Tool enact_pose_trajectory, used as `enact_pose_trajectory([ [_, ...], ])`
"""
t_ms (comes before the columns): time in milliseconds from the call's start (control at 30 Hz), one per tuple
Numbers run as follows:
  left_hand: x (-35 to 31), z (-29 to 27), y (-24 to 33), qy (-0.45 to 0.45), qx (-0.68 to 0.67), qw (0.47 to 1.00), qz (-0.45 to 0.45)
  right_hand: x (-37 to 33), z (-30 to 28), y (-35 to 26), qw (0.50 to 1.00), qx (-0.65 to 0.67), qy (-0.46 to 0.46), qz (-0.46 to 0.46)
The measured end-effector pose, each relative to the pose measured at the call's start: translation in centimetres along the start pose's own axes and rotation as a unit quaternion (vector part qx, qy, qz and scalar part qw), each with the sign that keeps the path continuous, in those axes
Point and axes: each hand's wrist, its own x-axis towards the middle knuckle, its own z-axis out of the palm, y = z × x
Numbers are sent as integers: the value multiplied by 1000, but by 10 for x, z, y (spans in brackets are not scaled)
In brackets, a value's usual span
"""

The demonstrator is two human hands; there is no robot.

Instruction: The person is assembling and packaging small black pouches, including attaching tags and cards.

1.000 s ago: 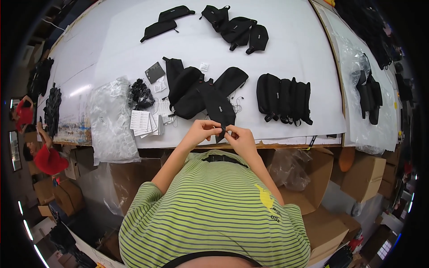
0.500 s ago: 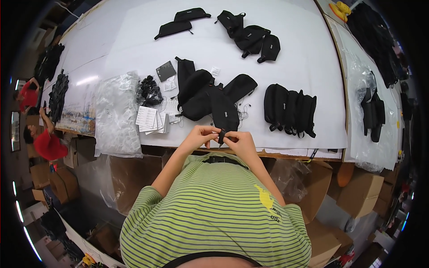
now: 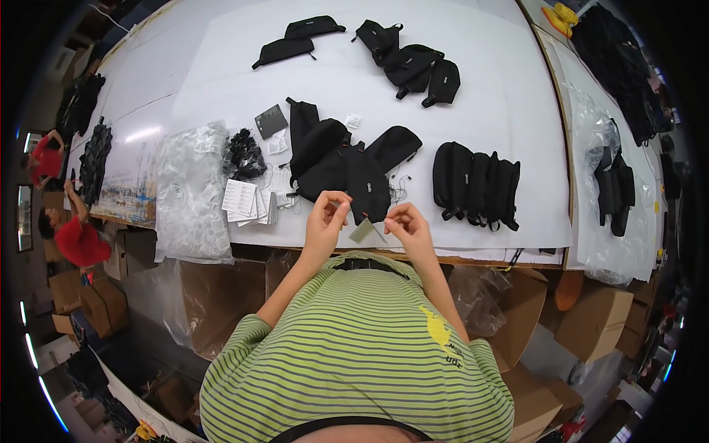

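Observation:
A small black pouch (image 3: 368,186) lies at the near edge of the table, its near end between my hands. A greyish-green tag (image 3: 362,232) hangs by that end, next to a small orange-red pull. My left hand (image 3: 325,224), just left of the pouch's end, has its thumb and fingers pinched together. On the right, my right hand (image 3: 410,227) is also pinched, close to a thin line beside the tag. Whatever sits in either pinch is too fine to make out. More black pouches (image 3: 319,140) lie heaped behind this one.
Left of the heap are white printed cards (image 3: 246,199), a bundle of black cords (image 3: 246,153) and a clear plastic bag (image 3: 190,192) of small packets. A row of black pouches (image 3: 476,181) stands right. Two people in red (image 3: 80,240) are at far left. Cardboard boxes (image 3: 594,317) sit below.
My hands have moved apart from their meeting point at the pouch's end. The greyish-green tag now shows between them, where a dark strip showed before.

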Motion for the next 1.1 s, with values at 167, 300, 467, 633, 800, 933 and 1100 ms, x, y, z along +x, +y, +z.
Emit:
enact_pose_trajectory([
  [167,6,5,18,-142,-77,982,-101,-3,-5,-25,990,137,21,-4],
  [300,9,16,22,-135,-20,984,-111,-4,-4,-26,988,156,20,1],
  [467,8,24,21,-140,-10,986,-93,-3,-1,-22,994,95,48,32],
  [633,7,25,25,-110,-2,990,-84,0,-1,-25,991,115,56,43],
  [800,6,24,26,-104,-7,990,-92,3,1,-27,994,92,36,46],
  [933,5,23,27,-86,-2,992,-94,6,3,-35,995,76,39,43],
  [1100,6,22,26,-93,2,992,-90,6,1,-32,996,70,36,52],
])
